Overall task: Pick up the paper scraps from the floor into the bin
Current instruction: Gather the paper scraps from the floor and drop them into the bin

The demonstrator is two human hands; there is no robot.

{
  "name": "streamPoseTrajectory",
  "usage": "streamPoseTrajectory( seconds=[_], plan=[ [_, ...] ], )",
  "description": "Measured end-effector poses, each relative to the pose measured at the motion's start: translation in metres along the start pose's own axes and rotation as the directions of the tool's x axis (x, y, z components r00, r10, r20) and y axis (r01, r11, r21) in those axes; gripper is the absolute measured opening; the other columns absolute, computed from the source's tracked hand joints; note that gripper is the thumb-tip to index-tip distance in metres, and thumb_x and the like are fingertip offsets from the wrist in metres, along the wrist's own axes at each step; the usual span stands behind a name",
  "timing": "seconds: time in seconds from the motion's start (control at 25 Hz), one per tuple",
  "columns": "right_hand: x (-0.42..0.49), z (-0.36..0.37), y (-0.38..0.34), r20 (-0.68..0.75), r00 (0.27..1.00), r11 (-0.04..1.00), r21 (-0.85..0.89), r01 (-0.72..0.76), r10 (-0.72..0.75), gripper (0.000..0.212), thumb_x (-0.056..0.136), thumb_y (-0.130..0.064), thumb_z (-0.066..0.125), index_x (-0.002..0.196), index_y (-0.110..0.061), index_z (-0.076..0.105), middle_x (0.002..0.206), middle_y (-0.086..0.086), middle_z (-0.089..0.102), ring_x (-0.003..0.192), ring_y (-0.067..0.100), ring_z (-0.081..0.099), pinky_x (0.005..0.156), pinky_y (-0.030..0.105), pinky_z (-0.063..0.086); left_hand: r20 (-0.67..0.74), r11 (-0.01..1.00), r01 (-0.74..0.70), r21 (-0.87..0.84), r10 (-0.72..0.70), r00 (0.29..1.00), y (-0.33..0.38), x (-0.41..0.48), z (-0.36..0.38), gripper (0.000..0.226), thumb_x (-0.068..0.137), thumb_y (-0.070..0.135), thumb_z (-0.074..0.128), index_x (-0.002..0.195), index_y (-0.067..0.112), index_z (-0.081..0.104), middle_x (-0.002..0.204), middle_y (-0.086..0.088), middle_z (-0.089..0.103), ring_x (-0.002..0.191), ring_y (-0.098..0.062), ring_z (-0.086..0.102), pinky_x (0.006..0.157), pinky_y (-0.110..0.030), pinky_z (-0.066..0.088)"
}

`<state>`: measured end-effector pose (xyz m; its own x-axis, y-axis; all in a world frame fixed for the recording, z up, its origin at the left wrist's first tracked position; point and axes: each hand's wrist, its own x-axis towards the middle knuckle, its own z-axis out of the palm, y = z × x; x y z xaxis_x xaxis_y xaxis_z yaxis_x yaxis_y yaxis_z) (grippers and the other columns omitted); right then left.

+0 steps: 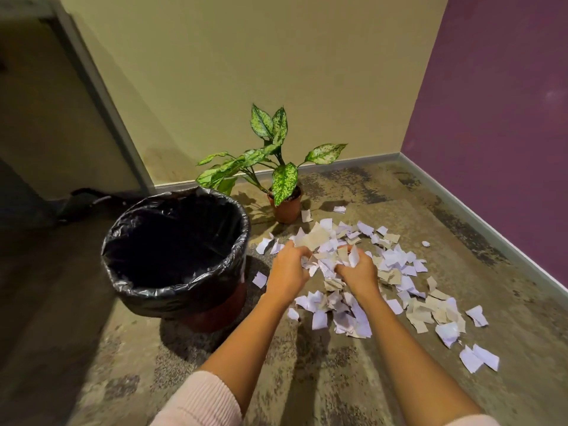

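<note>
Scraps of paper [353, 318] litter the floor [307, 379] just short of the fingers and out to their right. Left hand [287, 273] and right hand [358, 273] each curl their fingers round a shared bundle [325, 256]. Left of the fingers stands the lined bin [172, 290], with no paper visible inside. More lies beyond, so the job looks barely begun.

L hand [287, 272]: fingers curled on scraps [324, 262] | R hand [358, 273]: same | arms fwd

Item 1: bin [172, 295], round, upright, open, black bag liner. Item 2: paper scraps [319, 319], torn, white and tan, strewn on the floor [307, 382] to its right; you grip one bunch in your left hand [287, 272] and right hand [358, 275].
</note>
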<state>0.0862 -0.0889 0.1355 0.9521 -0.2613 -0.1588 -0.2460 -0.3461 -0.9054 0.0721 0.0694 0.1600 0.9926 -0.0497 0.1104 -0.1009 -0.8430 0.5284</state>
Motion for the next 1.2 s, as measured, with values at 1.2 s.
streamPoseTrajectory(
  seconds=[1.2],
  plan=[
    [-0.009,0.236,-0.174,0.581,0.779,0.764,-0.386,0.517,-0.234,0.057,0.074,-0.028,0.077,0.125,-0.017,0.053,0.124,0.011,0.056,0.116,0.032,0.052,0.092,0.04,0.049,-0.022,0.827,0.505,0.248,-0.516,0.856,-0.19,0.005,-0.167,0.04,0.082,0.028,0.071,0.121,0.029,0.062,0.128,-0.005,0.042,0.11,-0.028,0.058,0.087,-0.039,0.052]
  ],
)
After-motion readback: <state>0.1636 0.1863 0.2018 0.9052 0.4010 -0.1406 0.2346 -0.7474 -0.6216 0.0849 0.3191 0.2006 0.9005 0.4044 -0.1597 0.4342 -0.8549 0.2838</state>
